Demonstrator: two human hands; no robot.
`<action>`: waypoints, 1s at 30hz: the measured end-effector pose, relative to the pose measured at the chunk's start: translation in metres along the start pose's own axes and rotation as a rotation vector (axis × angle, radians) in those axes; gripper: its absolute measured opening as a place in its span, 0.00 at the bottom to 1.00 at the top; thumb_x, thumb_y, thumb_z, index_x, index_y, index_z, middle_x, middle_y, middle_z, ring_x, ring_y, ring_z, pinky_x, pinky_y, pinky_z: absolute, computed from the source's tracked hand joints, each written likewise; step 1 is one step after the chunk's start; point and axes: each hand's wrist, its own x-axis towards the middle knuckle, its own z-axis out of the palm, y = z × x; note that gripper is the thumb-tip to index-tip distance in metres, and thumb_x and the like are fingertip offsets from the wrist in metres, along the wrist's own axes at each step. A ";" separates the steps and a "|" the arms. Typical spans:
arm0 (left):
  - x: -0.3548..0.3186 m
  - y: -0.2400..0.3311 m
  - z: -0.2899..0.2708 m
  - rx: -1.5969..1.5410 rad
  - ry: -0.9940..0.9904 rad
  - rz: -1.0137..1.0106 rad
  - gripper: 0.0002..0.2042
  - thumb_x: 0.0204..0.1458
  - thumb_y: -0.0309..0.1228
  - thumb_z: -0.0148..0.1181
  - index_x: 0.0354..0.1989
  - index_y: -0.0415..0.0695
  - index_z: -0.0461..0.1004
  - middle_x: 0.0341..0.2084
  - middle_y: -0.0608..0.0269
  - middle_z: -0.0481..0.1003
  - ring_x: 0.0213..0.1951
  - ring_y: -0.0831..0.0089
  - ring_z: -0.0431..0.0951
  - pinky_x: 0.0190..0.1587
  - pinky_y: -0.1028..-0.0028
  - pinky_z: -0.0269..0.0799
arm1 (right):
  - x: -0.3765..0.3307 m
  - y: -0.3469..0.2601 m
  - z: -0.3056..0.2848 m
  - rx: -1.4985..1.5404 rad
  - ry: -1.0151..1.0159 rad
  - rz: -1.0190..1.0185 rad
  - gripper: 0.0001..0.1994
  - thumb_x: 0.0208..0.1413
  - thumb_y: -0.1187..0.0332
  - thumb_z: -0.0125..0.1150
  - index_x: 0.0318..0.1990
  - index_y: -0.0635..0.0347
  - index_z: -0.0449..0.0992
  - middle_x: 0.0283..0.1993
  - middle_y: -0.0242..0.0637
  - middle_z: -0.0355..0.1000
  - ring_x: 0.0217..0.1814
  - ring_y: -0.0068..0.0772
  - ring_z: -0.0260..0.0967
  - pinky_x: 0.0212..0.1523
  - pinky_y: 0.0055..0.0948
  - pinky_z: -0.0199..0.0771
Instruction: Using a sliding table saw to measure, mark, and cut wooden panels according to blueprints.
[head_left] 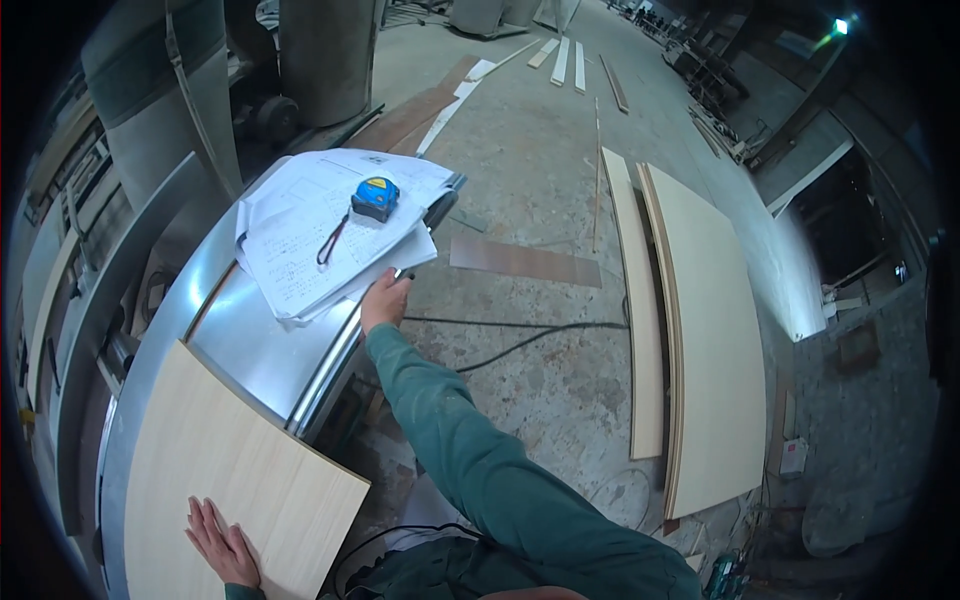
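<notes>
My left hand (pixel 222 545) lies flat, fingers stretched, on a pale wood-grain panel (pixel 250 440) at the lower left. The panel rests on a shiny metal machine table (pixel 285 345). My right arm reaches forward along the table's right edge. There my right hand (pixel 385 300) is closed round a short dark pen (pixel 404 275), mostly hidden by the fingers. It is beside a stack of white papers (pixel 310 250) with drawings and handwriting. On the papers sits a blue and black tape measure (pixel 376 198) with a dark wrist strap (pixel 332 240).
Large pale panels (pixel 710 350) are stacked on the floor to the right, with a narrow board (pixel 638 340) beside them. A brown strip (pixel 525 262) and a black cable (pixel 520 325) lie on the concrete. Grey metal drums (pixel 325 60) stand at the far left.
</notes>
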 end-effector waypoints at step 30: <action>0.406 0.626 0.105 -0.063 0.003 0.017 0.28 0.57 0.33 0.49 0.68 0.43 0.61 0.72 0.49 0.53 0.73 0.50 0.50 0.73 0.50 0.31 | 0.717 -0.220 -0.043 -0.035 -0.003 0.053 0.23 0.68 0.53 0.41 0.50 0.71 0.64 0.50 0.69 0.70 0.54 0.70 0.68 0.54 0.54 0.67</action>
